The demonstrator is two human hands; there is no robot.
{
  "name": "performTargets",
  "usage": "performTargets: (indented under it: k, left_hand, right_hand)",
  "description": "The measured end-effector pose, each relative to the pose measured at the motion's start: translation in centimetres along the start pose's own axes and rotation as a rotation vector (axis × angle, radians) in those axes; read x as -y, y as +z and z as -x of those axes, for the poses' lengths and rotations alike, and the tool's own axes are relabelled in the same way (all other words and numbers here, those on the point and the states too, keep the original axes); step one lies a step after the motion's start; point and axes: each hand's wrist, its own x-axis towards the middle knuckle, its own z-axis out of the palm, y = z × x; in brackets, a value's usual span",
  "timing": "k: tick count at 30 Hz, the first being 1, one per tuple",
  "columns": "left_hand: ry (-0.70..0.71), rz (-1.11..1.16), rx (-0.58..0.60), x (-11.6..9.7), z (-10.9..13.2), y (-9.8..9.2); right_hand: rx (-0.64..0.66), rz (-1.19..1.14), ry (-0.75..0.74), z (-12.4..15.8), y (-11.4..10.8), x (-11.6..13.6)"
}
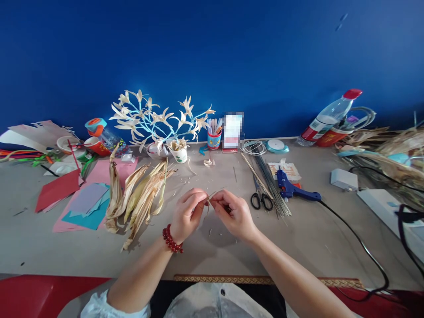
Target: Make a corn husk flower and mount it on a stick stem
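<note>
Over the middle of the table, my left hand [188, 212] and my right hand [234, 214] meet with fingertips pinched together. Between them is a thin, pale brownish strip [207, 211], like a shred of dry husk; its exact kind is hard to make out. One end of it dangles below the left fingertips. A red bead bracelet circles my left wrist. Dried corn husks [145, 194] lie left of my left hand. Black-handled scissors [261, 199] and a bundle of thin wires [273, 187] lie right of my right hand. Small scraps dot the table around the fingers.
A blue glue gun [294, 190] trails a black cord at right. Husk flowers stand in a white cup [179, 153] at the back. Coloured paper [88, 201] lies left; a plastic bottle [323, 121] leans at the back right. A white power strip [384, 212] sits far right.
</note>
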Motion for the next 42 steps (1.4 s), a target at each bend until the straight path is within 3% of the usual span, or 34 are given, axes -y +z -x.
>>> performTargets:
  k: [6, 15, 23, 26, 31, 42]
  left_hand:
    - [0.0, -0.041, 0.108, 0.4, -0.3, -0.4]
    - [-0.24, 0.291, -0.092, -0.5, 0.3, 1.0]
    - [-0.401, 0.435, -0.111, -0.5, 0.6, 1.5]
    - [-0.466, 0.482, -0.109, -0.5, 0.7, 1.6]
    - [-0.507, 0.547, -0.14, -0.7, 0.8, 1.6]
    - [-0.554, 0.764, -0.159, -0.6, 0.8, 1.9]
  right_hand:
    - [-0.013, 0.213, -0.1, -0.1, -0.5, 0.3]
    - [-0.025, 0.006, -0.01, 0.3, 0.1, 0.0]
    - [-0.039, 0.14, -0.1, 0.2, 0.3, 0.4]
    - [0.003, 0.035, -0.02, 0.2, 0.1, 0.5]
    - [0.079, -0.332, 0.184, 0.2, 0.2, 0.3]
    - [0.062, -0.514, 0.178, 0.3, 0.7, 0.2]
